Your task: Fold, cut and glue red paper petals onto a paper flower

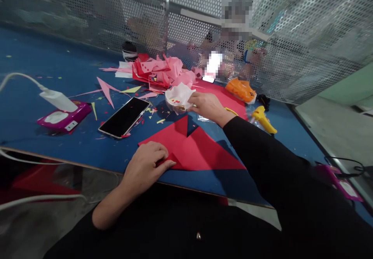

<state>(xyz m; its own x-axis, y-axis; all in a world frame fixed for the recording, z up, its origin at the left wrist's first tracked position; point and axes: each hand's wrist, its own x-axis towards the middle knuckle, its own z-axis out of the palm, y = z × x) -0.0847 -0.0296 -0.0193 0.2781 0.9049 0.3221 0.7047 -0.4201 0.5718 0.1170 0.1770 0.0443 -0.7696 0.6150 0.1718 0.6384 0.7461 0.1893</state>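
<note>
A red sheet of paper [201, 148], folded into pointed shapes, lies at the table's front edge. My left hand [151, 158] rests on its left part, with the fingers curled and the thumb pressed against a folded edge. Farther back, my right hand [205, 104] reaches to the right side of a small clear bowl [176, 105] lined with white paper. Tiny red and yellow bits lie in the bowl. The right fingers are closed together at its rim, and what is between their tips is hidden.
Left of the paper lie a black-screened phone [124, 117] and a purple power strip [65, 117] with a white plug. Pink and red scraps [163, 70] are heaped at the back, before a perforated metal screen [192, 33]. An orange packet [241, 90] and a yellow tool [264, 119] lie right.
</note>
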